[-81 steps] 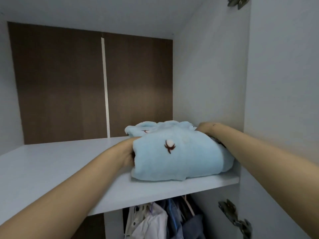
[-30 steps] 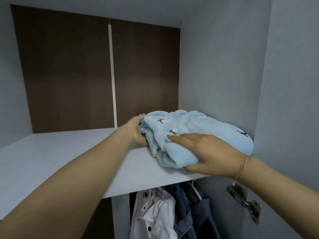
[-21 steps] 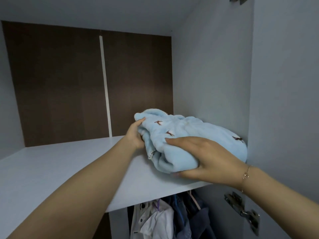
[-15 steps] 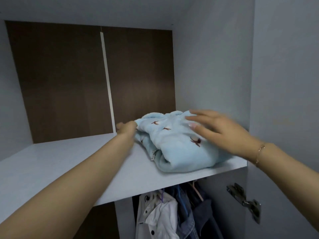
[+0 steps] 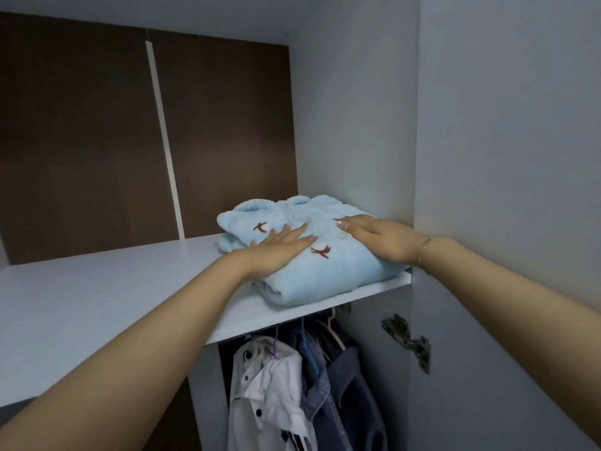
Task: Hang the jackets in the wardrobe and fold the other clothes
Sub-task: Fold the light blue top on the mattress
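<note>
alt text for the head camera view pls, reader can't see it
Both hands, left hand and right hand, press flat on a folded light blue fleece garment on a white wardrobe shelf. Jackets hang below.

Dim light; a pale grey side wall [image 5: 351, 125], dark brown back panels [image 5: 81, 141] split by 1 white strip [image 5: 162, 125].

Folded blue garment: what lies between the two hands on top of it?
Only the folded blue garment itself: bare fleece separates left hand and right hand, seen in the head view.
</note>
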`<state>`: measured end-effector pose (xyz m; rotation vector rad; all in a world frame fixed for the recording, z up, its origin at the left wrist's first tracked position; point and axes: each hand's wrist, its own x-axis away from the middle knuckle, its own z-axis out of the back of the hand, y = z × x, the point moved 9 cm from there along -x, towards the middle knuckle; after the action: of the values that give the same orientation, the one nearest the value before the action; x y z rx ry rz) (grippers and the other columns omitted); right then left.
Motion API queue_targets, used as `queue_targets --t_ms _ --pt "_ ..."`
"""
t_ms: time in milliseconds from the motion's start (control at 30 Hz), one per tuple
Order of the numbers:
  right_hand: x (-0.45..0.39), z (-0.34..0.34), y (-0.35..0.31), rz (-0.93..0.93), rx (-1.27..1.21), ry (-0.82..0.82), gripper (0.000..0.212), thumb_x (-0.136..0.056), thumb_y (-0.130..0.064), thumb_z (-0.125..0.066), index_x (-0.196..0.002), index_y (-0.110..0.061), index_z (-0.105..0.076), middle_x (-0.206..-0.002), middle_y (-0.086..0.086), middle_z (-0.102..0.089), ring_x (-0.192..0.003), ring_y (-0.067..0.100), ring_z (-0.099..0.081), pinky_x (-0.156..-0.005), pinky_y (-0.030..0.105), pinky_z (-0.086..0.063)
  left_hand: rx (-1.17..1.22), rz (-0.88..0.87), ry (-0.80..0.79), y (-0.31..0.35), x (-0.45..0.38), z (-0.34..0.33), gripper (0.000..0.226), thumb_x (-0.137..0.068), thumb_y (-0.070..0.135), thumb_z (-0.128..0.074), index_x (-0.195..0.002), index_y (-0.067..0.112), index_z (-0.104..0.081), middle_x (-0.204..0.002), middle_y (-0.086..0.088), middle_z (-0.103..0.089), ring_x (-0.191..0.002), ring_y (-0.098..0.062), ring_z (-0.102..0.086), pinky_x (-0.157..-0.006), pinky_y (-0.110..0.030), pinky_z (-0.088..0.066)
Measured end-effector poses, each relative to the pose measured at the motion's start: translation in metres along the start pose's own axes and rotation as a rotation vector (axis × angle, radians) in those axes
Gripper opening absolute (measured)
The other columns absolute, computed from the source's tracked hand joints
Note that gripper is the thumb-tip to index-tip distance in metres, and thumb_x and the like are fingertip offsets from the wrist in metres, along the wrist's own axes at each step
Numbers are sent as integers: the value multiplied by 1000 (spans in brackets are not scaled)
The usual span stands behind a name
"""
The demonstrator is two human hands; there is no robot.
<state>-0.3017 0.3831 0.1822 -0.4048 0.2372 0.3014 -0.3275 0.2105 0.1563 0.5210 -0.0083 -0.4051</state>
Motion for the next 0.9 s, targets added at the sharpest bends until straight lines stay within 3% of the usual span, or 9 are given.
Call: queue_targets --t_ms 67,133,200,300,433,633,900 --pt "20 8 -7 7 34 49 57 -98 -62 -23 -150 -38 -31 -160 -12 -24 -146 11 -22 -121 35 -15 49 -12 76 6 19 13 54 -103 53 -24 -153 35 -25 -163 2 -18 -149 -23 -16 -122 -45 -11" --pt "52 19 -13 8 164 136 59 -99 -60 -23 -153 -35 -25 -162 -9 -19 -147 13 -21 -119 35 -19 -221 -14 325 15 52 32 56 -100 58 -19 -150 37 -33 -156 0 -36 -142 -24 -33 -119 -47 -19" --pt "94 33 -25 14 365 288 61 -100 -56 -27 -155 -31 -19 -163 -5 -15 -148 16 -18 -118 37 -18 -524 -109 620 38 99 39 59 -100 57 -14 -151 33 -31 -155 -2 -38 -144 -24 -30 -119 -49 -14" --pt "168 36 -50 9 539 482 61 -101 -49 -32 -155 -24 -21 -163 -1 -15 -150 16 -10 -122 35 -7 -660 -295 790 66 164 13 61 -99 56 -20 -154 29 -26 -161 -7 -23 -150 -27 -15 -119 -53 -7" --pt "263 25 -73 -62 589 607 59 -103 -44 -30 -155 -18 -22 -162 3 -16 -151 19 -10 -123 40 -6 -725 -564 832 95 229 -41 63 -99 49 -36 -156 27 -20 -164 -9 -9 -151 -30 -8 -118 -60 -12" --pt "411 9 -80 -285 782 663 63 -100 -40 -33 -155 -13 -19 -163 7 -15 -151 25 -10 -122 47 -12 -572 -756 775 141 304 -117 69 -97 48 -39 -157 25 -16 -164 -9 -8 -152 -27 -6 -116 -63 -14" --pt "624 13 -26 -715 951 506 67 -99 -48 -25 -156 -13 -15 -164 6 -9 -151 24 -4 -122 48 -6 -448 -1119 599 269 386 -241 70 -97 47 -35 -157 22 -11 -165 -10 -3 -152 -26 -4 -118 -60 -9"
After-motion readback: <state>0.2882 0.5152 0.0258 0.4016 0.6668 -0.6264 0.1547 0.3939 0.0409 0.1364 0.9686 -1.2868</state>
